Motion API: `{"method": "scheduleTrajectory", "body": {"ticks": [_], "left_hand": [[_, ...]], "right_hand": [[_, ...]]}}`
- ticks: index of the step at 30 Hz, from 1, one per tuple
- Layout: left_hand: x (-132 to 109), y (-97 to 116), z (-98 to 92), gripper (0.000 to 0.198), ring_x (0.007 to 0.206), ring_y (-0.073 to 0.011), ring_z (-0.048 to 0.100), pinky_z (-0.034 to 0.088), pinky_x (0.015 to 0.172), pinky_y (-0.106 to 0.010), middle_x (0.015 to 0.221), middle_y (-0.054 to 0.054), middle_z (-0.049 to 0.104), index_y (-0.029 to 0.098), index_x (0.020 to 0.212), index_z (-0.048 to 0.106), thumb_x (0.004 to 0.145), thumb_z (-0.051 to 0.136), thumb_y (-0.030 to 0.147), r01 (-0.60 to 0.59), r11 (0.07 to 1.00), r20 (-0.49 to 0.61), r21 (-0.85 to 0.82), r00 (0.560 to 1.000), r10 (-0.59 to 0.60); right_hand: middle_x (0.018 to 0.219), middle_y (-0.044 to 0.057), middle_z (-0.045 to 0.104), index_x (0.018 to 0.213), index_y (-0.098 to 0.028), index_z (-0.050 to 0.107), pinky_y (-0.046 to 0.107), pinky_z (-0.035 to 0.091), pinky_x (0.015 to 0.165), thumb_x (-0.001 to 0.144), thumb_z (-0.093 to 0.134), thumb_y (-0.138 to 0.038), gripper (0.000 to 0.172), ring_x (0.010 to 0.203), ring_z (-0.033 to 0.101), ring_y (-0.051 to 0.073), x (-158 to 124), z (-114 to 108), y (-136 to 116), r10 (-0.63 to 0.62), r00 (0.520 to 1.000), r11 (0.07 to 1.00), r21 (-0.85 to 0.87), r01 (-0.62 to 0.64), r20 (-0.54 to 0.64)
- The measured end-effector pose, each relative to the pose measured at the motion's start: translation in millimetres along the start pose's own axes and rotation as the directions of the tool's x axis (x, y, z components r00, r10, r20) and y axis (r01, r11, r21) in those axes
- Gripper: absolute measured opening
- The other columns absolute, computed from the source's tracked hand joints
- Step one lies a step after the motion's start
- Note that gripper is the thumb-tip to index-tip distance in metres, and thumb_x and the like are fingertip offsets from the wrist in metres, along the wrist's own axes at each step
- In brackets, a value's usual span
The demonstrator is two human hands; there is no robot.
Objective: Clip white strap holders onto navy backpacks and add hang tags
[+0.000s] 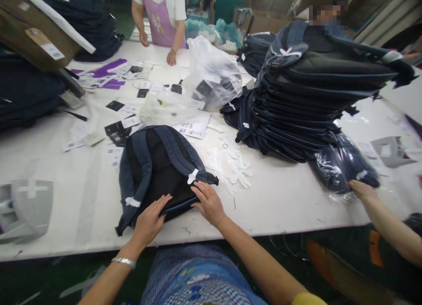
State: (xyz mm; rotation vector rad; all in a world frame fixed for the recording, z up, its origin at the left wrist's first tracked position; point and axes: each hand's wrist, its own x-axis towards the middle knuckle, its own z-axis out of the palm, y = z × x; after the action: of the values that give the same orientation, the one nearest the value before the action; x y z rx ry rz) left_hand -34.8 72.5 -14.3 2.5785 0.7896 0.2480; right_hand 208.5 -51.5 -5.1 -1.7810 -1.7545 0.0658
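The person is laying both hands on a dark blue backpack (158, 164). It is lying flat on a white table (49, 164), in the middle, close to the near edge. Its back side is facing up and its two shoulder straps (145, 155) are showing.

The left hand (150, 221) is resting open and flat on the near edge of the bag, with the fingers close together. The right hand (207, 204) is lying open just to the right of it, with the fingers a little spread. Neither hand is pinching anything.

The bag is looking soft, floppy and probably light, because it is lying as flat as an empty one. It is likely going to bend and sag if only one side is lifted. The straps or the thick near edge are looking like the best places to grab, using both hands.

To the right, a tall pile of the same bags (306, 103) is standing. Another person's hand (362, 190) is touching a bag in clear plastic (343, 168). Little white paper pieces (231, 164) are lying between the backpack and the pile. Far across the table, a person in a purple apron (161, 15) is standing.
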Motion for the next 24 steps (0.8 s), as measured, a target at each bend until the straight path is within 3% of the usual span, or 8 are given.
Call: {"method": "scheduleTrajectory", "body": {"ticks": [3,6,9,12,16,18,21,24], "left_hand": [[-15,-10,2.8,0.06,0.131,-0.0154,0.047,0.035,0.115,-0.034,0.143,0.003,0.05,0.028,0.144,0.037,0.087,0.05,0.014,-0.03,0.998,-0.057,0.052,0.998,0.033],[-43,-33,10.5,0.071,0.132,-0.0202,0.045,0.035,0.114,-0.038,0.147,-0.002,0.046,0.024,0.146,0.036,0.079,0.047,0.004,0.165,0.983,-0.19,0.083,0.971,-0.147],[-64,-51,22.2,0.064,0.131,-0.025,0.046,0.038,0.11,-0.042,0.146,-0.007,0.046,0.022,0.142,0.041,0.081,0.05,0.008,0.366,0.93,-0.371,-0.014,0.862,-0.345],[-65,-52,35.9,0.057,0.128,-0.0274,0.047,0.037,0.111,-0.043,0.14,-0.011,0.05,0.019,0.142,0.042,0.086,0.054,0.021,0.42,0.902,-0.495,-0.102,0.765,-0.412],[-56,-43,43.8,0.062,0.133,-0.0322,0.04,0.033,0.113,-0.048,0.138,-0.018,0.046,0.014,0.144,0.039,0.084,0.054,0.021,0.553,0.823,-0.629,-0.129,0.596,-0.499],[-55,-42,41.0,0.066,0.139,-0.0333,0.031,0.03,0.115,-0.049,0.148,-0.019,0.032,0.015,0.147,0.035,0.084,0.054,0.019,0.583,0.8,-0.566,-0.141,0.615,-0.548],[-57,-47,35.1,0.068,0.144,-0.0316,0.025,0.037,0.112,-0.045,0.16,-0.01,0.01,0.024,0.15,0.031,0.086,0.051,0.017,0.555,0.815,-0.376,-0.167,0.729,-0.573],[-61,-55,32.8,0.062,0.139,-0.0285,0.034,0.04,0.111,-0.043,0.155,-0.001,0.029,0.034,0.14,0.048,0.084,0.044,0.008,0.519,0.85,-0.38,-0.088,0.772,-0.51]], "right_hand": [[0.123,0.006,0.063,0.128,-0.02,0.057,0.041,0.048,0.093,0.085,0.053,-0.004,0.047,0.116,0.052,0.024,23,8,24,-0.1,0.989,0.988,-0.107,0.112,0.113],[0.111,0.002,0.069,0.115,-0.022,0.065,0.037,0.049,0.078,0.078,0.05,0.003,0.047,0.098,0.057,0.021,28,13,43,-0.13,0.99,0.989,-0.061,0.134,0.056],[0.118,0.001,0.065,0.117,-0.024,0.063,0.041,0.047,0.093,0.076,0.047,0.003,0.052,0.108,0.053,0.021,15,17,46,-0.077,0.995,0.994,0.072,0.081,-0.059],[0.131,0.007,0.055,0.128,-0.022,0.056,0.047,0.04,0.107,0.079,0.049,-0.002,0.053,0.122,0.046,0.023,-2,27,41,0.116,0.983,0.987,0.129,-0.098,-0.142],[0.139,0.012,0.042,0.137,-0.021,0.048,0.053,0.034,0.112,0.079,0.055,-0.009,0.06,0.131,0.037,0.028,-14,40,36,0.258,0.96,0.963,0.108,-0.246,-0.111],[0.14,0.011,0.04,0.137,-0.023,0.05,0.052,0.038,0.109,0.078,0.054,-0.007,0.061,0.131,0.036,0.029,-12,42,39,0.244,0.967,0.969,0.062,-0.24,-0.069],[0.126,0.011,0.05,0.134,-0.026,0.055,0.042,0.05,0.092,0.08,0.048,-0.004,0.058,0.115,0.047,0.026,-1,38,49,0.183,0.981,0.982,-0.028,-0.185,-0.059],[0.097,0.007,0.058,0.128,-0.029,0.061,0.033,0.049,0.073,0.083,0.045,-0.002,0.054,0.085,0.052,0.019,12,27,60,0.002,1.0,0.994,-0.109,-0.004,-0.021]]}}
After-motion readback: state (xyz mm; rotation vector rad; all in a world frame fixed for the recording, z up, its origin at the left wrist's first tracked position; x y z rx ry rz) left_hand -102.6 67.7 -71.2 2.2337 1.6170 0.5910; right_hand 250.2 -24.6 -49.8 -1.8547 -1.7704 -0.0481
